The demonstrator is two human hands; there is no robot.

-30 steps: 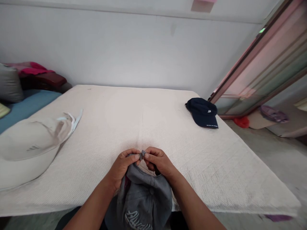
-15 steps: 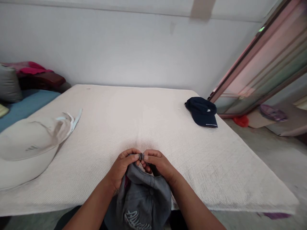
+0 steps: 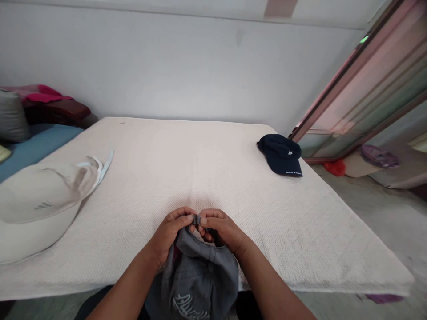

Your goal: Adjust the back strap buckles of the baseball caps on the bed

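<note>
A grey cap [image 3: 196,278] with pale script lettering lies at the near edge of the bed [image 3: 187,169], its crown toward me. My left hand [image 3: 171,233] and my right hand [image 3: 222,229] meet at the cap's far rim. Both pinch the small strap end [image 3: 197,219] at its back, fingertips pressed together around it. The palms and the strap's closure are hidden under my fingers.
A beige wide-brimmed hat [image 3: 40,204] with white ties lies at the bed's left side. A navy cap [image 3: 281,155] rests near the right edge. Pillows and pink cloth [image 3: 43,104] sit far left. A sliding glass door [image 3: 363,98] stands to the right above bare floor.
My hands stay pinched on the strap. The right fingers have shifted slightly on it; the view has barely moved.
</note>
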